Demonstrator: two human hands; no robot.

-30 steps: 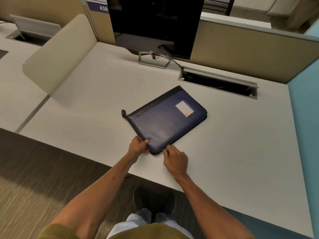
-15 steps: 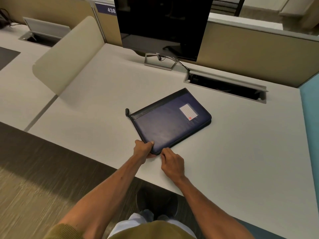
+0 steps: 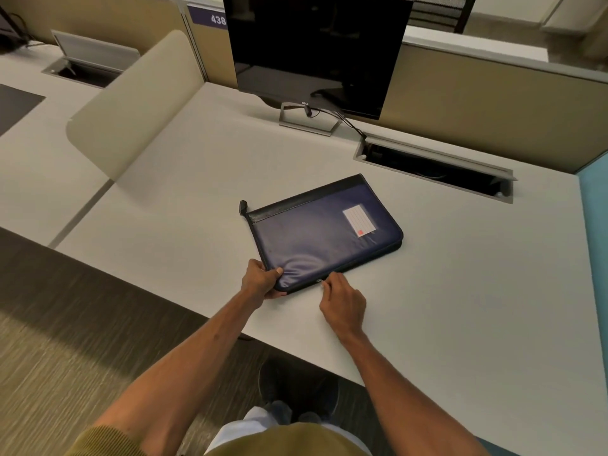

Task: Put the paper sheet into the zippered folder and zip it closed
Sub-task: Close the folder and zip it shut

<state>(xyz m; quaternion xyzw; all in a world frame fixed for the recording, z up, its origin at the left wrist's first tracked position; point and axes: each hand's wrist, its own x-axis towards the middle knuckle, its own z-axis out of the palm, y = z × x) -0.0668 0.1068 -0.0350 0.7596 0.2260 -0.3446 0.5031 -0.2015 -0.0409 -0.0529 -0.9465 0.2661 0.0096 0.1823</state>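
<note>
A dark blue zippered folder [image 3: 324, 232] with a black spine strip and a white label lies flat on the white desk [image 3: 460, 291]. My left hand [image 3: 260, 279] grips its near left corner, thumb on top. My right hand [image 3: 343, 302] pinches the small metal zipper pull [image 3: 319, 280] on the folder's near edge, a little right of that corner. No paper sheet shows outside the folder.
A black monitor [image 3: 316, 51] on a metal stand stands at the back of the desk. An open cable slot [image 3: 434, 166] lies behind the folder to the right. A beige divider panel [image 3: 131, 106] borders the left side. The desk's front edge runs just below my hands.
My right hand has slid to the right along the folder's near edge with the zipper pull, away from the corner. My left hand stays on the corner. The camera has shifted.
</note>
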